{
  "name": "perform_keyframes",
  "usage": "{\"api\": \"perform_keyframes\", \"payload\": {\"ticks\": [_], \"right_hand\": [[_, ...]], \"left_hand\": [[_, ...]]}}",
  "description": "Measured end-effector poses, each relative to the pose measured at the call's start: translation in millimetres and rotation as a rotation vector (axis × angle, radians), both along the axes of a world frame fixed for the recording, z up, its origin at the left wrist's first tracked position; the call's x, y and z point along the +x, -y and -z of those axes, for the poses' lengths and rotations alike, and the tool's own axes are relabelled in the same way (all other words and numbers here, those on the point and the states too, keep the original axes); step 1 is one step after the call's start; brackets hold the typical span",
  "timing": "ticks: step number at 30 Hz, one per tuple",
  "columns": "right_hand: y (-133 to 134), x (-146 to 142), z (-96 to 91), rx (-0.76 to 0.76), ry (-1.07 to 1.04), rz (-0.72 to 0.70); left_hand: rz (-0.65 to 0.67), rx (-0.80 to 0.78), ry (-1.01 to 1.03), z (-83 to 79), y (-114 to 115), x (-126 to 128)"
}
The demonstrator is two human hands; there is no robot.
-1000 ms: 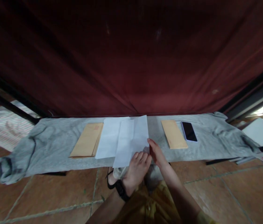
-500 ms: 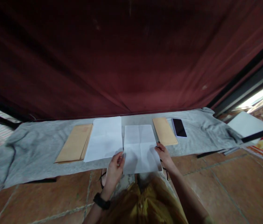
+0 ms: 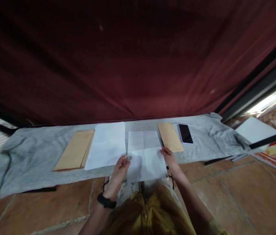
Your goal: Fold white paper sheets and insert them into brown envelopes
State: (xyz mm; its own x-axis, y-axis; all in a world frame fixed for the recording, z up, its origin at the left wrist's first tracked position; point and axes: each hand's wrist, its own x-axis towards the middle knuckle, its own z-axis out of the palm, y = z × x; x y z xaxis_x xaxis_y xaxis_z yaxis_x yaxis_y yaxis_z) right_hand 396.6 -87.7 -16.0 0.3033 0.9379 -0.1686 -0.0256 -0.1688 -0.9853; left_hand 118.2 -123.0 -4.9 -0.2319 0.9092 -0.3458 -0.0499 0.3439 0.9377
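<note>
A white creased sheet of paper [image 3: 145,153] lies unfolded on the grey cloth [image 3: 35,153], its near edge hanging over the cloth's front. My left hand [image 3: 120,168] pinches the sheet's left edge. My right hand [image 3: 168,155] grips its right edge. To the left lies a stack of white paper [image 3: 107,145]. Beyond that sits a pile of brown envelopes [image 3: 75,153]. A single brown envelope [image 3: 170,137] lies just right of the sheet, close to my right hand.
A black phone [image 3: 185,133] rests right of the single envelope. A dark red curtain [image 3: 128,65] hangs behind the cloth. Tiled floor [image 3: 238,189] lies in front. A white board [image 3: 255,129] and a black bar [image 3: 272,138] are at the far right.
The sheet, folded and held at an angle one second ago, has been opened out flat. My hands moved apart to its left and right edges. The view shifted slightly right.
</note>
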Motion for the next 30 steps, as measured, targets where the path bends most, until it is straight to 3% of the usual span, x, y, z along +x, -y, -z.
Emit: {"api": "perform_keyframes", "payload": {"ticks": [6, 9, 11, 14, 18, 20, 23, 25, 30], "right_hand": [[8, -2, -44.4, -0.05, -0.299, -0.078], [13, 0, -67.7, -0.001, -0.329, -0.143], [13, 2, -81.5, 0.027, -0.32, -0.174], [7, 8, -98.3, 0.069, -0.25, -0.195], [-11, 15, -116.4, 0.185, -0.065, -0.202], [-20, 17, -123.3, 0.268, 0.012, -0.158], [-27, 18, -125.8, 0.379, 0.093, -0.082], [-28, 19, -118.8, 0.404, 0.134, -0.063], [-18, 17, -70.6, 0.253, 0.147, -0.011]], "left_hand": [[-0.061, -0.134, 0.236, -29.4, -9, 7], [0.012, -0.14, 0.388, -40.5, -17, 12], [-0.022, -0.128, 0.422, -47.4, -24, 14], [-0.064, -0.056, 0.364, -60.8, -36, 13], [0.149, 0.104, 0.247, -87.4, -52, 7], [0.166, 0.228, 0.153, -100.8, -60, 5], [0.125, 0.423, -0.049, -112.2, -68, 2], [0.134, 0.5, -0.159, -109.8, -70, 2], [0.186, 0.386, -0.164, -69.1, -62, 4]]}}
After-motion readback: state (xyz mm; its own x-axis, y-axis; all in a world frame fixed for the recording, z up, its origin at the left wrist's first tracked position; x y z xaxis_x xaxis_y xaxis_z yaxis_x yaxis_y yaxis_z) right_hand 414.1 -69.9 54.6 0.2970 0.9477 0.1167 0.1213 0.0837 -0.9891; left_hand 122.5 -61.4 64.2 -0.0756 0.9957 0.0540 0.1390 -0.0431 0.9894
